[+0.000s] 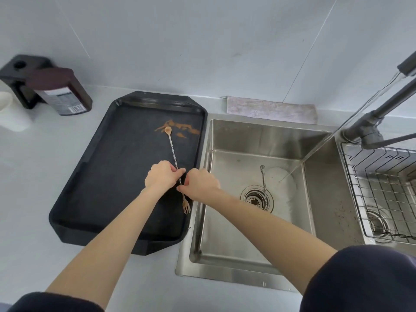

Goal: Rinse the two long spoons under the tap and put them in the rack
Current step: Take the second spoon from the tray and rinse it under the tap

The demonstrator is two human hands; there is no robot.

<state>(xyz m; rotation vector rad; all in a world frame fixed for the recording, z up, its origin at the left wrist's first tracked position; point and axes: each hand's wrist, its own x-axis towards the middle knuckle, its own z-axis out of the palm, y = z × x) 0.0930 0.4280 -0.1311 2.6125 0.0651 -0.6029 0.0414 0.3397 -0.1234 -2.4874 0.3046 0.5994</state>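
Observation:
A long twisted spoon (172, 147) with a small bowl at the far end and a fork at the near end lies over the black tray (94, 167). My left hand (160, 174) and my right hand (200, 183) both pinch its stem near the middle. Its bowl rests beside a brown smear. A second long spoon (263, 185) lies in the steel sink (236, 136), fork end away, across the drain. Water runs from the tap (371, 129) into the sink beside it. The wire rack (382, 188) sits in the right basin.
A dark bottle (60, 91) lies on its side at the back left next to a black holder (20, 73) and a white cup (11, 111). A folded cloth (272, 109) lies behind the sink. Dark sleeves show at the bottom.

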